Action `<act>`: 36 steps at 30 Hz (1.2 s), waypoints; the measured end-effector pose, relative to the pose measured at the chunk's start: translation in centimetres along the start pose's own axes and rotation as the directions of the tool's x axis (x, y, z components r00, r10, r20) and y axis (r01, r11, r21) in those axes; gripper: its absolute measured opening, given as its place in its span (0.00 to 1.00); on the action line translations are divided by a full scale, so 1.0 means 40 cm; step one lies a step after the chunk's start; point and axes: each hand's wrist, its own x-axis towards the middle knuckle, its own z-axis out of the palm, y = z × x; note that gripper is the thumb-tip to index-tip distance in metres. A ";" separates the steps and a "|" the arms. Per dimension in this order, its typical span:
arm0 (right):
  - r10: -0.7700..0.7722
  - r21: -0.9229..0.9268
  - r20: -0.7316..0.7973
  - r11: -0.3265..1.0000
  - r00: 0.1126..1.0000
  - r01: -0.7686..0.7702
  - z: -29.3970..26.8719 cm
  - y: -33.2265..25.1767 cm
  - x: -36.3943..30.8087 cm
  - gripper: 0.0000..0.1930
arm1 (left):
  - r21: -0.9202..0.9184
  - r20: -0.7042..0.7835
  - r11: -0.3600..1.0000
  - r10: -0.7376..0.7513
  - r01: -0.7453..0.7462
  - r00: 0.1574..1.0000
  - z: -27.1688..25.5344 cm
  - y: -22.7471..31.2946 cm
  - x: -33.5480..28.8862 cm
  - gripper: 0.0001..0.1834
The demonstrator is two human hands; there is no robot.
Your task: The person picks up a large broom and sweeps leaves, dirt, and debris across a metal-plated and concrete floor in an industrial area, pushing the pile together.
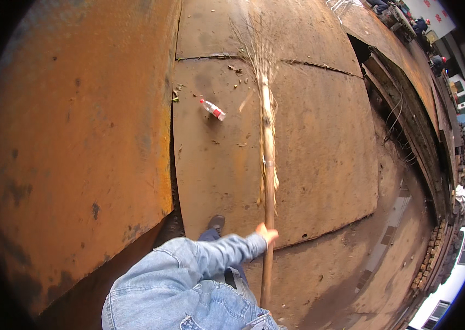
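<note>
My left hand [267, 235], in a light denim sleeve, is closed round the wooden handle of a long broom [269, 190]. The broom points away from me, and its thin twig bristles fan out at the far end over the brown ground plate. Beyond my hand, left of the broom, a clear plastic bottle [214, 110] with a red cap and red label lies on its side. Several dry leaves and bits of debris [236, 70] lie near the bristles. My right hand is out of sight; the handle's near end runs down beside my jacket.
A large rusty steel sheet [84, 137] fills the left side, with a dark gap along its edge. Stacked steel [408, 104] with loose wires lies to the right. Small stacked blocks [430, 256] stand at the lower right. People [422, 25] are at the far right.
</note>
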 end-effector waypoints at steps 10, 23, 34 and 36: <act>-0.429 -0.075 0.010 0.901 0.903 0.428 -0.088 -0.476 0.249 0.16 | -0.285 -0.208 0.941 0.125 -0.182 0.970 -0.448 0.315 0.220 0.16; 0.121 -0.008 0.030 0.993 0.992 -0.121 -0.024 0.180 -0.224 0.23 | -0.031 0.209 0.919 -0.379 0.393 0.902 0.086 -0.328 -0.225 0.13; -0.178 0.010 0.011 0.984 0.984 0.178 0.095 0.266 -0.178 0.24 | -0.106 -0.142 0.990 -0.110 0.096 0.984 -0.035 -0.245 -0.215 0.15; -0.229 -0.059 0.016 0.972 0.973 0.229 0.080 0.285 -0.160 0.24 | -0.171 -0.196 0.978 -0.153 0.119 0.969 -0.050 -0.315 -0.196 0.14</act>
